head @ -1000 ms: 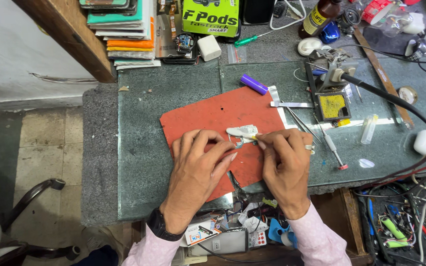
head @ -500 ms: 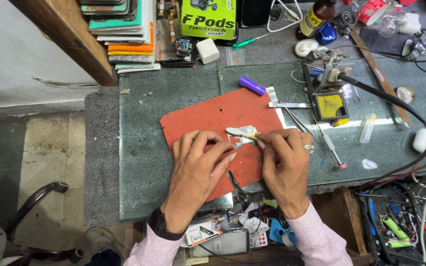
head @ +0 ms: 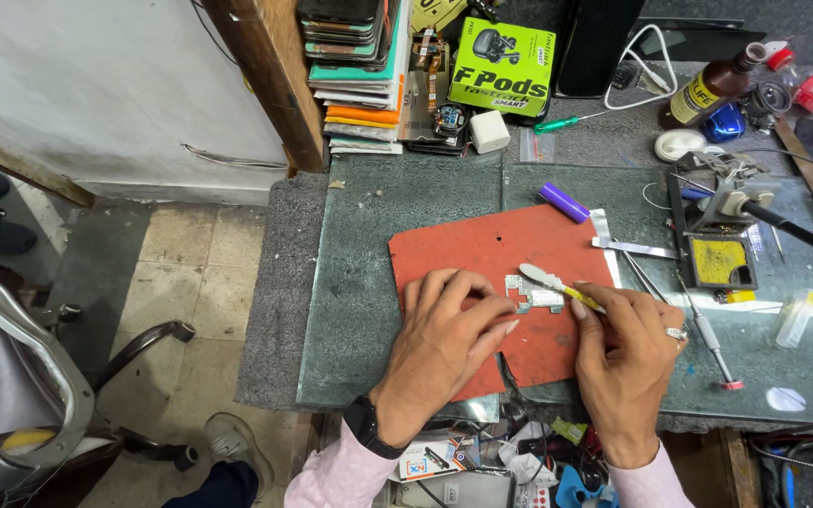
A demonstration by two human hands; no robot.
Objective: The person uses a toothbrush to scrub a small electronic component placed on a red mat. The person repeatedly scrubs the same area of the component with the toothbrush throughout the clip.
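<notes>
sleeves: my two pale pink shirt cuffs, at 6 o'clock
left hand [head: 439,343]: my black watch on the wrist
right hand [head: 625,362]: my silver ring
legs: my dark blue trousers, grey shoe, 7 o'clock

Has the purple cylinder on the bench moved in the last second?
No. The purple cylinder lies at the top right corner of the red mat, angled the same way beside the metal strip. Only the head camera's framing shifted.
</notes>
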